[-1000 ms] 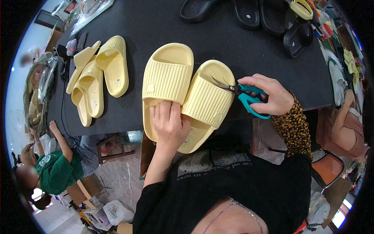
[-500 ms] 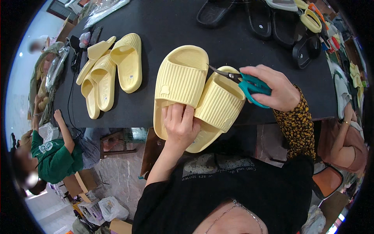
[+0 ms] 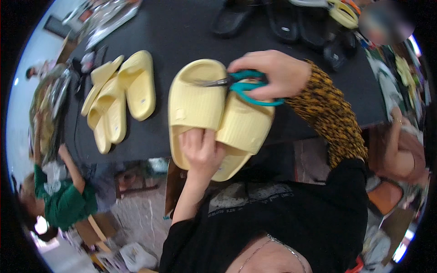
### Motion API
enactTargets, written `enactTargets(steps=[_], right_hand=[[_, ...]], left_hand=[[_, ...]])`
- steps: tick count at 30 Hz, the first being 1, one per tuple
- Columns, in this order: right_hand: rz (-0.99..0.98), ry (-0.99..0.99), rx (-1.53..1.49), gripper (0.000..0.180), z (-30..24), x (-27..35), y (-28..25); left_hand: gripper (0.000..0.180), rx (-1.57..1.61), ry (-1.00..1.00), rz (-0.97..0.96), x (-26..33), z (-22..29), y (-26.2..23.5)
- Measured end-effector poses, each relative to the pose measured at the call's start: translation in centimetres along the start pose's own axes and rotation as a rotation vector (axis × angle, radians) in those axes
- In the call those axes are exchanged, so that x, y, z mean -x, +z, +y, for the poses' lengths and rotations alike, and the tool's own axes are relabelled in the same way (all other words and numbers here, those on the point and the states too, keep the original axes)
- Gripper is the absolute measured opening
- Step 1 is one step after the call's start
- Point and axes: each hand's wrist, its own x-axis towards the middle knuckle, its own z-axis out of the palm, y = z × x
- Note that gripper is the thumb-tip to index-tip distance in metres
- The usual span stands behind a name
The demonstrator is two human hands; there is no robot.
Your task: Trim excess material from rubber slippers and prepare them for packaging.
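Observation:
A pair of pale yellow ribbed slide slippers is in front of me, side by side: the left slipper [image 3: 196, 102] and the tilted right slipper [image 3: 248, 120]. My left hand [image 3: 202, 154] grips them from below, its fingers tucked under the straps. In my right hand [image 3: 277, 75] are teal-handled scissors [image 3: 250, 88]. Their dark blades lie over the toe opening of the left slipper, at the strap's upper edge. Motion blur hides whether the blades touch the strap. A patterned yellow-and-black sleeve covers my right forearm.
More yellow slippers [image 3: 136, 86] lie at the left of the black table [image 3: 182, 32]. Black slippers [image 3: 280, 22] stand along its far right side. A person in green [image 3: 66, 200] is at the left; another person's arm [image 3: 396, 141] shows at the right.
My right hand with the scissors has moved left, bringing the blades from beside the left slipper over its toe opening. My left hand keeps its hold. The whole view has shifted somewhat.

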Motion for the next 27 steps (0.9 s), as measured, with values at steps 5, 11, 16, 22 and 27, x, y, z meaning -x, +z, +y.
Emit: enactTargets(steps=[5,11,16,22,27], right_hand=[[0.003,-0.056,0.021,0.049,1.1,-1.6,1.0],[0.104,-0.102,0.026,0.045,2.3,-1.3,1.5],[0.128,-0.031,-0.017,0.045,2.1,-0.3,1.3],[0.291,0.028,-0.044,0.047,5.4,-0.7,3.3],[0.453,0.212,-0.243,0.049,10.4,-0.4,6.9]], left_hand=[[0.032,-0.056,-0.066,-0.074,1.1,0.4,-0.1],[0.036,-0.085,-0.009,-0.016,-0.2,1.8,0.0],[0.031,-0.088,-0.037,-0.064,0.2,1.6,0.2],[0.030,-0.122,-0.063,-0.122,0.2,1.4,-0.2],[0.026,-0.145,-0.067,-0.188,-0.1,1.8,-0.1]])
